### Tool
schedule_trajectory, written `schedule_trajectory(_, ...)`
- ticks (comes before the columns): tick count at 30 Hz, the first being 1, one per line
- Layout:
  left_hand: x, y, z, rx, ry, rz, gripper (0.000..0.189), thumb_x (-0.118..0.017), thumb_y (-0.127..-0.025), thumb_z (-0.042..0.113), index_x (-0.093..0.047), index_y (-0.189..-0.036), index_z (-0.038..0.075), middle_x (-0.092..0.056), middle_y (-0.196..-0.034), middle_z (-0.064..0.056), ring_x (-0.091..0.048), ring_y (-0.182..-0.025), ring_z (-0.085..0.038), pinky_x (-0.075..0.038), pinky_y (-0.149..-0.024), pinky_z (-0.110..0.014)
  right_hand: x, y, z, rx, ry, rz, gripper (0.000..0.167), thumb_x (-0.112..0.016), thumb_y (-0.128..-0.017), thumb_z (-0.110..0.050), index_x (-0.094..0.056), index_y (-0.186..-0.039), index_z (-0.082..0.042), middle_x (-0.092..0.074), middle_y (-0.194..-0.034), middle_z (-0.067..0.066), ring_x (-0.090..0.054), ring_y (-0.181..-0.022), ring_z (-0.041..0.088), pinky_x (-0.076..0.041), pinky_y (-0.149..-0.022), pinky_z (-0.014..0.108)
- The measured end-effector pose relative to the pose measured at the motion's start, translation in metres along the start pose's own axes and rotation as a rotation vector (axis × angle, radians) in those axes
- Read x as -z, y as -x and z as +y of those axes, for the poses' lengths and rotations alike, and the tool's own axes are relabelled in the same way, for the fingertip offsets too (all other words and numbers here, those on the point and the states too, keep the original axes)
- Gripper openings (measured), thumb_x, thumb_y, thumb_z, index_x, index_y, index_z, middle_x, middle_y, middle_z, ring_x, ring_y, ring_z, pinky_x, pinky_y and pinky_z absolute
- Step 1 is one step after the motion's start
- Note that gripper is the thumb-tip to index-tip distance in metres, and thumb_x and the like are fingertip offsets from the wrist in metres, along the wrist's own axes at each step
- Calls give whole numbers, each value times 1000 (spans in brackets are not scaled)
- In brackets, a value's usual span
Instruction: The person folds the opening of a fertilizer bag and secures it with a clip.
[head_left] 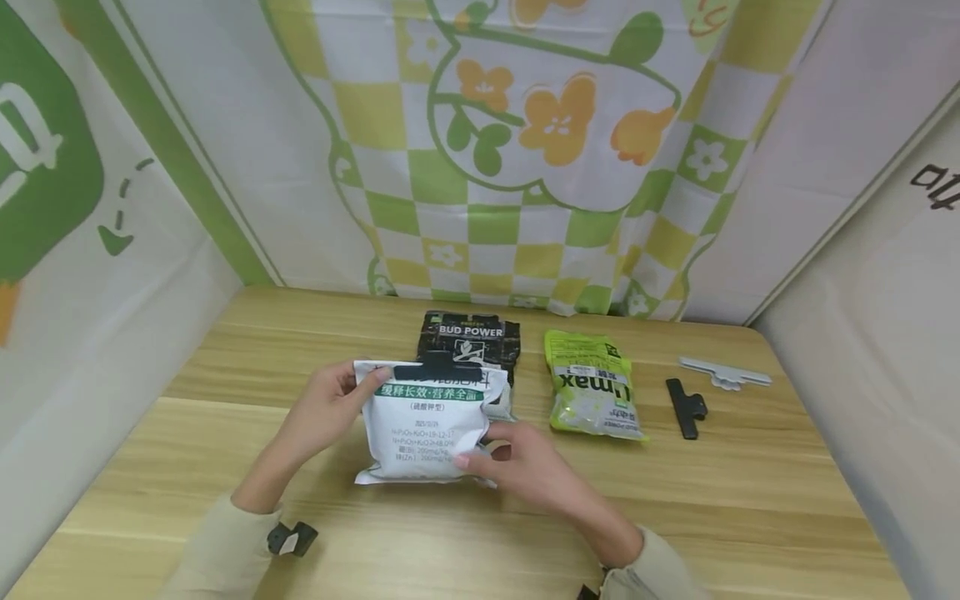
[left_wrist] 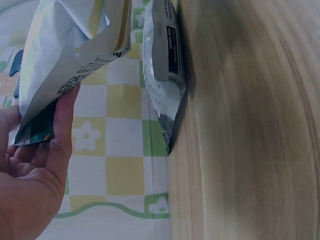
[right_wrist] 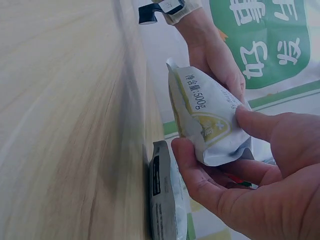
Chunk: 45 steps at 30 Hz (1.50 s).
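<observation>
Left hand [head_left: 326, 410] pinches the white fertilizer bag [head_left: 423, 425] by an upper corner; right hand [head_left: 528, 468] grips its lower side, above the worktop [head_left: 420, 546]. Black clip [head_left: 438, 372] spans its top: we judge clipping done; lowering would call for level grips.

- I see a black bag [head_left: 467, 333] left of a green bag [head_left: 592, 387].
- I spot a loose black clip [head_left: 684, 408] near a pale clip [head_left: 725, 373].
- A checked curtain [head_left: 495, 208] hangs behind them.

Soft glare pales the table [head_left: 420, 554]; wrist views are dimmer.
</observation>
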<state>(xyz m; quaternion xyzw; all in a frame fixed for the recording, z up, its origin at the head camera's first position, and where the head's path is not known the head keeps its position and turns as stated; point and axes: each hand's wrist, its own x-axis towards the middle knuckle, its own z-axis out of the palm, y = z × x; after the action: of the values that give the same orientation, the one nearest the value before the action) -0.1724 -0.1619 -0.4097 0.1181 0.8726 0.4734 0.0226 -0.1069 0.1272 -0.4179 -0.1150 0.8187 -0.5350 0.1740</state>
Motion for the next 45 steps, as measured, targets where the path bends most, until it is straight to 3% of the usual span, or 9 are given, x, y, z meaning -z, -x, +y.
schedule_trajectory(12,23,-15,-11,36,-10,10,47,-57,-108,45,-71,-115,1,-78,-92,-11,-67,-79,-12,-61,-71,-31,-16,-24,-9,54,-2,50,26,-76,-97,-30,-79,-110,-7,-76,-112,12,-79,-89,21,-61,-72,24)
schedule_trajectory(22,44,-24,-17,74,-46,-16,56,-53,-108,51,-69,-123,0,-79,-97,-11,-64,-77,-10,-51,-67,-25,-30,-39,-19,80,7,88,21,-73,-100,-27,-81,-106,-10,-82,-103,9,-78,-90,14,-60,-75,21)
schedule_trajectory(26,51,-29,-21,78,-45,-13,55,-52,-108,51,-68,-122,0,-77,-92,-7,-56,-69,-9,-44,-58,-24,-33,-46,-25,88,34,102,28,-70,-102,-29,-75,-83,-9,-73,-81,-1,-69,-76,7,-54,-69,19)
schedule_trajectory(30,56,-37,-28,88,-49,-9,55,-53,-108,51,-69,-120,-1,-75,-86,-1,-52,-65,-10,-40,-55,-25,-37,-51,-29,107,37,114,47,-67,-104,-29,-47,-64,-13,-46,-63,-5,-60,-71,7,-49,-69,20)
schedule_trajectory(33,60,-41,-33,109,-45,-15,58,-52,-108,52,-68,-121,-2,-75,-86,1,-55,-69,-9,-43,-58,-26,-41,-56,-30,98,-37,103,48,-66,-104,-27,-42,-65,-14,-44,-63,-4,-63,-72,9,-53,-70,21)
schedule_trajectory(37,64,-48,-40,155,-19,-20,62,-50,-108,56,-65,-128,-1,-75,-88,6,-60,-75,-7,-50,-66,-25,-46,-65,-34,82,-116,99,37,-67,-104,-29,-60,-74,-8,-64,-78,0,-72,-79,18,-60,-71,22)
schedule_trajectory(40,66,-53,-47,187,17,-18,65,-49,-108,56,-62,-133,-2,-74,-87,12,-64,-79,-6,-55,-71,-25,-49,-72,-38,75,-113,113,33,-68,-104,-34,-66,-85,-7,-70,-92,3,-77,-82,29,-59,-71,23)
schedule_trajectory(42,68,-57,-52,201,35,-13,67,-49,-108,56,-59,-135,-4,-72,-85,14,-64,-78,-5,-55,-70,-26,-51,-76,-42,65,-95,113,34,-67,-104,-37,-65,-89,-7,-69,-92,4,-78,-81,34,-56,-69,22)
schedule_trajectory(45,70,-63,-60,211,42,0,69,-48,-108,57,-57,-136,-5,-70,-83,14,-64,-75,-4,-55,-67,-26,-55,-83,-47,46,-80,115,32,-67,-103,-38,-70,-101,-7,-73,-95,6,-79,-78,34,-50,-67,20)
